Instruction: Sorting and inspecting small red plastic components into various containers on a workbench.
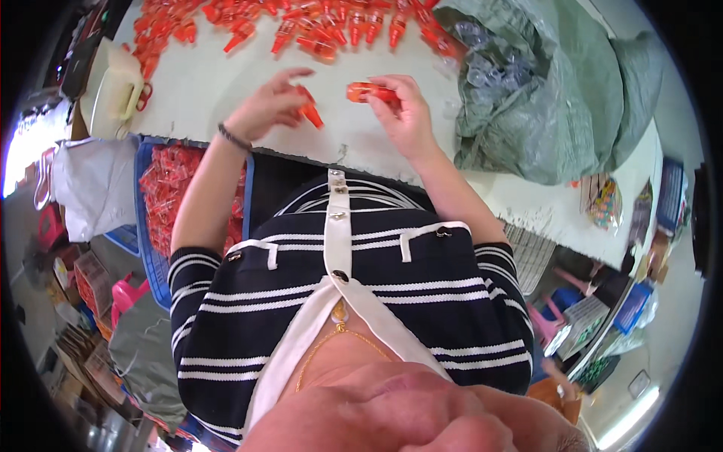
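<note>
My left hand [269, 105] hovers over the white table [218, 83], pinching a small orange cone-shaped plastic piece [309, 111] between thumb and fingers. My right hand [403, 105] grips another orange plastic piece [367, 92], held sideways just above the table. The two hands are close together, a short gap between the pieces. A dark bracelet sits on my left wrist [235, 138].
Several orange plastic pieces [301, 26] lie spread along the table's far side. A grey-green bag of clear plastic parts [527, 83] stands at right. A blue crate of orange pieces [162, 203] sits below the table at left, next to a white bag [90, 181].
</note>
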